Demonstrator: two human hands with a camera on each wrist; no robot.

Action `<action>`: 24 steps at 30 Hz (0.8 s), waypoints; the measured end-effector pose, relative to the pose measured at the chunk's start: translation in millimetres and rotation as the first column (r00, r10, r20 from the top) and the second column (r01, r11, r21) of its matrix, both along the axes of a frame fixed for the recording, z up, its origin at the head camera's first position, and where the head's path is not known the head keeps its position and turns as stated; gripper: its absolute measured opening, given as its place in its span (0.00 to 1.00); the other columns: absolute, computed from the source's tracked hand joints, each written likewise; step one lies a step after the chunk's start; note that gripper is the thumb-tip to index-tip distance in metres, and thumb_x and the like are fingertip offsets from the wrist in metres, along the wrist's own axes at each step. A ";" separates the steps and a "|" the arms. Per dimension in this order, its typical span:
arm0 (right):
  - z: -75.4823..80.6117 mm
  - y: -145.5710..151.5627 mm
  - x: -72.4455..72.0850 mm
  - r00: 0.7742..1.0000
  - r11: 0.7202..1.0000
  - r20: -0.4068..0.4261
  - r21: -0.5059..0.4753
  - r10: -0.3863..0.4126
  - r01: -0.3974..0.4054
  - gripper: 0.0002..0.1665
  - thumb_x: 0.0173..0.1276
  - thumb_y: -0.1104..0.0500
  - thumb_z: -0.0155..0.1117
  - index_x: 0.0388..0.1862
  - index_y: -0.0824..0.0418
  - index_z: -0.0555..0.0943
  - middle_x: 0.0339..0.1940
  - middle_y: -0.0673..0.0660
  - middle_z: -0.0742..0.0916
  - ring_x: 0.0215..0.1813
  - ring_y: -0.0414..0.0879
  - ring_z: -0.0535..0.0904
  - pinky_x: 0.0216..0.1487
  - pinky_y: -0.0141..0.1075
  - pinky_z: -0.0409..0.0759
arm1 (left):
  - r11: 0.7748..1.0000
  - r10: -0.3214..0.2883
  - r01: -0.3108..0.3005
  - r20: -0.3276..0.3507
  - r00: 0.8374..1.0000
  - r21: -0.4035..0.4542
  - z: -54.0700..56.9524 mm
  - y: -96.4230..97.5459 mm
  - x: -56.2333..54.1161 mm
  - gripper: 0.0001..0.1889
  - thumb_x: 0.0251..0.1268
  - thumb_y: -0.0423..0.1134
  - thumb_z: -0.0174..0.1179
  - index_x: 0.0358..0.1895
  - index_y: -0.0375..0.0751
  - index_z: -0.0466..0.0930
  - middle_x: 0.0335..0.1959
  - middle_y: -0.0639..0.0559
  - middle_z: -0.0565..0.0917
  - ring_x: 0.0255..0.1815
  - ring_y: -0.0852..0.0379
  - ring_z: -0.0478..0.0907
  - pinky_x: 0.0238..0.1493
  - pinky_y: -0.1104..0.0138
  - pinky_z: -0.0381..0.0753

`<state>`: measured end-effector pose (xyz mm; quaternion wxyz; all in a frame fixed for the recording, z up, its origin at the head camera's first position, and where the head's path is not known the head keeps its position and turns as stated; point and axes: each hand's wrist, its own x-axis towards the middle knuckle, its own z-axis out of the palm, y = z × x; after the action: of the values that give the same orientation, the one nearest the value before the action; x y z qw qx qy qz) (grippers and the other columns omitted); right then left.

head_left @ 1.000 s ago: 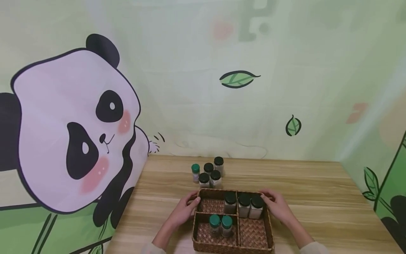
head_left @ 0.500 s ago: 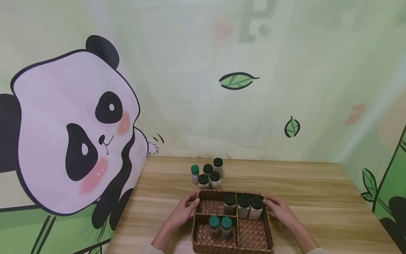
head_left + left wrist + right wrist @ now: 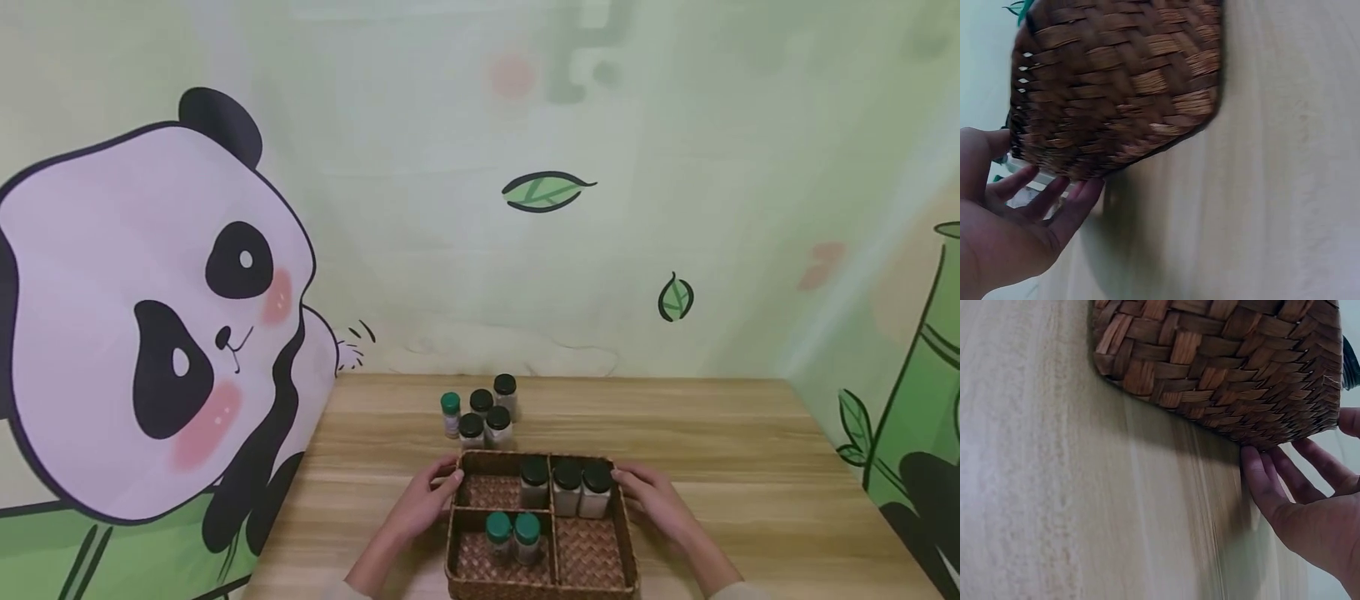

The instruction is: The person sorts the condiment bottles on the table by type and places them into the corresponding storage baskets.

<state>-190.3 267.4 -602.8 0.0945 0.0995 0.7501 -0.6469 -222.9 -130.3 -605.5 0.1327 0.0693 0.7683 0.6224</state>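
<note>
A brown woven basket point(image 3: 592, 560) with three compartments sits low in the head view. My left hand point(image 3: 422, 507) grips its back left corner, thumb at the rim. On the opposite back corner, my right hand point(image 3: 660, 504) holds on the same way. In the left wrist view, the fingers point(image 3: 1072, 209) reach under the basket's point(image 3: 1122, 75) corner; in the right wrist view, fingertips point(image 3: 1254, 464) touch the lower edge of the basket point(image 3: 1229, 369). Inside stand a black-capped jar point(image 3: 534, 483) back left, two black-capped jars point(image 3: 581, 490) at right, and two green-capped bottles point(image 3: 513, 537) front left.
Just behind the basket stand several black-capped jars point(image 3: 498, 427) and one green-capped bottle point(image 3: 451, 415) on the wooden table point(image 3: 720, 433). A wall cloth point(image 3: 420, 208) printed with a panda and leaves hangs along the table's back edge.
The head view has turned slightly right, so everything appears shifted left. My right hand's grip has slid slightly outward at the corner. The jars keep their places in the basket.
</note>
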 end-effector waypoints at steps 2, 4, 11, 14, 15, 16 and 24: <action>0.2 -1.0 -1.1 1.000 1.000 -0.007 -0.015 0.001 -0.002 0.32 0.81 0.49 0.63 0.71 0.72 0.76 0.69 0.68 0.81 0.64 0.57 0.80 0.55 0.49 0.85 | 0.999 0.025 -0.026 -0.032 0.999 -0.030 7.0 -1.4 -3.0 0.28 0.85 0.46 0.56 0.76 0.31 0.69 0.70 0.29 0.74 0.68 0.29 0.75 0.51 0.48 0.89; 0.3 -1.2 -1.4 1.000 1.000 -0.012 -0.023 -0.002 0.002 0.32 0.81 0.50 0.62 0.70 0.73 0.76 0.68 0.68 0.80 0.64 0.56 0.80 0.55 0.49 0.85 | 0.998 0.046 -0.050 -0.077 0.996 -0.048 16.6 -2.1 -8.0 0.28 0.83 0.47 0.59 0.75 0.31 0.70 0.70 0.30 0.76 0.67 0.30 0.76 0.54 0.46 0.88; 0.2 1.5 -0.6 1.000 1.000 -0.016 -0.026 -0.018 0.018 0.30 0.81 0.50 0.62 0.69 0.72 0.77 0.67 0.67 0.81 0.61 0.55 0.80 0.52 0.46 0.85 | 0.988 0.074 -0.109 -0.287 0.955 -0.107 36.4 2.2 -34.8 0.26 0.75 0.41 0.69 0.71 0.35 0.77 0.69 0.38 0.80 0.70 0.32 0.75 0.64 0.43 0.81; -0.3 1.6 0.2 1.000 1.000 -0.017 -0.027 -0.013 0.013 0.29 0.81 0.50 0.63 0.68 0.71 0.78 0.65 0.65 0.83 0.59 0.53 0.81 0.51 0.45 0.84 | 0.983 0.057 -0.113 -0.340 0.939 -0.146 39.6 6.5 -42.3 0.27 0.72 0.39 0.71 0.71 0.36 0.78 0.69 0.40 0.81 0.70 0.35 0.76 0.64 0.44 0.81; -0.4 1.5 0.4 1.000 1.000 -0.018 -0.028 -0.014 0.014 0.29 0.80 0.50 0.63 0.67 0.71 0.79 0.64 0.64 0.83 0.59 0.53 0.81 0.51 0.45 0.84 | 0.982 0.047 -0.109 -0.355 0.934 -0.156 39.9 8.2 -44.2 0.27 0.72 0.38 0.71 0.71 0.35 0.78 0.68 0.39 0.80 0.69 0.35 0.76 0.64 0.43 0.81; -0.4 1.4 0.8 1.000 0.999 -0.017 -0.030 -0.015 0.015 0.28 0.80 0.50 0.63 0.67 0.71 0.79 0.64 0.64 0.83 0.58 0.53 0.81 0.51 0.45 0.84 | 0.980 0.039 -0.106 -0.363 0.931 -0.168 40.3 10.0 -45.7 0.28 0.71 0.37 0.71 0.71 0.35 0.77 0.69 0.39 0.80 0.69 0.36 0.76 0.64 0.42 0.81; -3.6 0.2 -0.5 1.000 0.999 -0.013 -0.032 -0.028 0.027 0.28 0.80 0.51 0.63 0.66 0.71 0.79 0.63 0.64 0.84 0.60 0.54 0.81 0.53 0.47 0.85 | 0.973 0.018 -0.098 -0.350 0.937 -0.210 32.3 22.7 -57.7 0.28 0.68 0.33 0.73 0.70 0.33 0.78 0.67 0.34 0.80 0.67 0.36 0.77 0.62 0.44 0.83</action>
<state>-190.7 267.6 -606.4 0.0820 0.1040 0.7389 -0.6607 -280.6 -107.6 -573.2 -0.0157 0.1391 0.8466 0.5134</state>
